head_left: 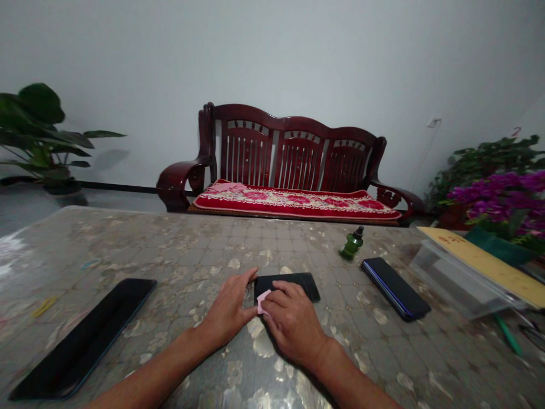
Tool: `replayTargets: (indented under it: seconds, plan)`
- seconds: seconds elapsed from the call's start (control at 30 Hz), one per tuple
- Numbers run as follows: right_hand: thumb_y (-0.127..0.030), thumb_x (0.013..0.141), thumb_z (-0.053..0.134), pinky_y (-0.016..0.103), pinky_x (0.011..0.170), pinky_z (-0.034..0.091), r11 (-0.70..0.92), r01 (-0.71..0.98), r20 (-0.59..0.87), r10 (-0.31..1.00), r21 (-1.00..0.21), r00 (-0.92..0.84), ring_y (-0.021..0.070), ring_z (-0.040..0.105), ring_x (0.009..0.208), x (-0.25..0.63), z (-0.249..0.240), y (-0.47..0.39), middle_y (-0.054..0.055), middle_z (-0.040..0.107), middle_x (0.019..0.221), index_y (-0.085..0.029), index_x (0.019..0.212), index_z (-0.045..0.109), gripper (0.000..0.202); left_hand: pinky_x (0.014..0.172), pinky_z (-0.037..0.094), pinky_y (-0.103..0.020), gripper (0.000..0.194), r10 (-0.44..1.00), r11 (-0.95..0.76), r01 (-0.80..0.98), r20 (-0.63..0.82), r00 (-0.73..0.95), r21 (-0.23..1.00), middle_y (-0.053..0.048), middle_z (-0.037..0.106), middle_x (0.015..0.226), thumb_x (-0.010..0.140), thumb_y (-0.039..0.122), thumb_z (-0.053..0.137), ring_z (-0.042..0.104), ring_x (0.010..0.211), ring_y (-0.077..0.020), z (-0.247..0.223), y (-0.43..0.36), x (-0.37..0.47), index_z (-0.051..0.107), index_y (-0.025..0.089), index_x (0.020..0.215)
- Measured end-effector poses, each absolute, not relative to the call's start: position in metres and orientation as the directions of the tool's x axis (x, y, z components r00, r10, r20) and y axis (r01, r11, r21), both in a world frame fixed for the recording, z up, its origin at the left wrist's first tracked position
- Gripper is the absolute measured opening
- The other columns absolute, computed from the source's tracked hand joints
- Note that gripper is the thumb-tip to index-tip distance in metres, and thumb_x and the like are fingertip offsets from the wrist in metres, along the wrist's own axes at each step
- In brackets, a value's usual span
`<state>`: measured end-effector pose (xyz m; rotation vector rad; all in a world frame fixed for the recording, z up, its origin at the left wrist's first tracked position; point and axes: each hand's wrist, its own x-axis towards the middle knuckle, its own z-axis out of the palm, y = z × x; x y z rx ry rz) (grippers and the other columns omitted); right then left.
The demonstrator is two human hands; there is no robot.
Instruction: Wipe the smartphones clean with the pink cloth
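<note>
A black smartphone lies flat on the table in front of me, its long side running left to right. My left hand braces its left end, with the fingertips at the far corner and the thumb at the near one. Between the fingers of my right hand is a small pink cloth, pressed on the phone's left part. Those fingers cover the middle and near side of the screen. A green spray bottle with a black top stands beyond the phone, to the right.
At the left lies a black tablet, with a yellow item beside it. Another dark phone lies right. Farther right is a clear plastic box under a yellow board, near purple flowers. A wooden bench stands behind the table.
</note>
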<state>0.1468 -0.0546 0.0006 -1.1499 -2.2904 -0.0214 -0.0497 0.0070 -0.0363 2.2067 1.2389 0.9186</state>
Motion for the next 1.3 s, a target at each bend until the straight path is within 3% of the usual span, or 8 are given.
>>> replayTargets:
  seconds: [0.17,0.3,0.47,0.57,0.73,0.9,1.13,1.3]
  plan:
    - [-0.019,0.087,0.058,0.040,0.100,0.038,0.590,0.781,0.494,0.751,-0.204,-0.438,0.0257,0.054,0.109,0.164,0.007,-0.056,0.004,0.071,0.090,-0.022,0.093,0.072,0.015,0.104,0.046,-0.049,0.073,0.874,-0.479,0.573,0.302,0.380,0.666,-0.011,0.066,0.125,0.071,0.021,0.075,0.060,0.118,-0.0317,-0.035,0.006,-0.051,0.050,0.021,0.140]
    - [-0.015,0.083,0.060,0.038,0.094,0.038,0.445,0.885,0.525,0.790,-0.136,-0.317,0.0256,0.055,0.101,0.190,0.009,-0.051,0.006,0.068,0.082,-0.020,0.080,0.072,0.013,0.106,0.044,-0.050,0.078,0.881,-0.462,0.578,0.276,0.383,0.672,-0.012,0.065,0.128,0.068,0.017,0.074,0.059,0.120,-0.0318,-0.034,0.006,-0.051,0.048,0.020,0.141]
    - [-0.017,0.091,0.057,0.038,0.087,0.038,0.234,0.971,0.538,0.825,-0.048,-0.173,0.0255,0.055,0.098,0.206,0.004,-0.037,0.008,0.070,0.087,-0.019,0.083,0.073,0.018,0.106,0.044,-0.050,0.076,0.878,-0.470,0.579,0.287,0.383,0.666,-0.011,0.066,0.127,0.069,0.019,0.072,0.059,0.119,-0.0314,-0.034,0.006,-0.051,0.048,0.022,0.142]
    - [-0.018,0.095,0.055,0.037,0.088,0.038,0.268,0.958,0.518,0.837,-0.104,-0.177,0.0245,0.055,0.102,0.198,0.001,-0.036,0.007,0.071,0.094,-0.021,0.094,0.073,0.019,0.106,0.044,-0.050,0.074,0.871,-0.484,0.583,0.295,0.393,0.652,-0.012,0.065,0.128,0.070,0.020,0.072,0.060,0.119,-0.0317,-0.033,0.006,-0.052,0.049,0.021,0.140]
    - [-0.017,0.094,0.057,0.036,0.094,0.038,0.456,0.866,0.477,0.819,-0.206,-0.318,0.0234,0.055,0.106,0.183,0.002,-0.041,0.004,0.071,0.100,-0.023,0.099,0.072,0.017,0.106,0.045,-0.051,0.066,0.852,-0.515,0.595,0.298,0.430,0.617,-0.013,0.065,0.130,0.072,0.023,0.072,0.059,0.121,-0.0325,-0.028,0.006,-0.053,0.054,0.021,0.136]
    - [-0.017,0.094,0.057,0.039,0.094,0.038,0.349,0.921,0.500,0.837,-0.173,-0.223,0.0271,0.054,0.109,0.198,0.003,-0.035,0.007,0.072,0.096,-0.022,0.094,0.073,0.017,0.109,0.043,-0.052,0.057,0.824,-0.557,0.604,0.291,0.485,0.570,-0.012,0.065,0.130,0.074,0.020,0.071,0.058,0.122,-0.0317,-0.027,0.005,-0.053,0.059,0.022,0.130]
    - [-0.023,0.100,0.050,0.032,0.088,0.043,0.432,0.790,0.496,0.847,-0.434,-0.191,0.0189,0.061,0.094,0.205,-0.008,-0.028,0.005,0.072,0.096,-0.022,0.100,0.074,0.024,0.114,0.038,-0.054,0.051,0.785,-0.611,0.623,0.275,0.555,0.487,-0.012,0.058,0.144,0.083,0.026,0.070,0.052,0.133,-0.0318,-0.032,0.008,-0.057,0.060,0.025,0.133]
    - [-0.036,0.099,0.049,0.034,0.089,0.047,0.358,0.596,0.457,0.889,-0.718,0.016,0.0201,0.065,0.095,0.205,-0.015,-0.017,0.006,0.075,0.099,-0.023,0.102,0.077,0.031,0.116,0.039,-0.047,0.044,0.731,-0.676,0.631,0.238,0.640,0.381,-0.010,0.058,0.145,0.091,0.034,0.063,0.051,0.136,-0.0286,-0.026,0.009,-0.057,0.060,0.024,0.135]
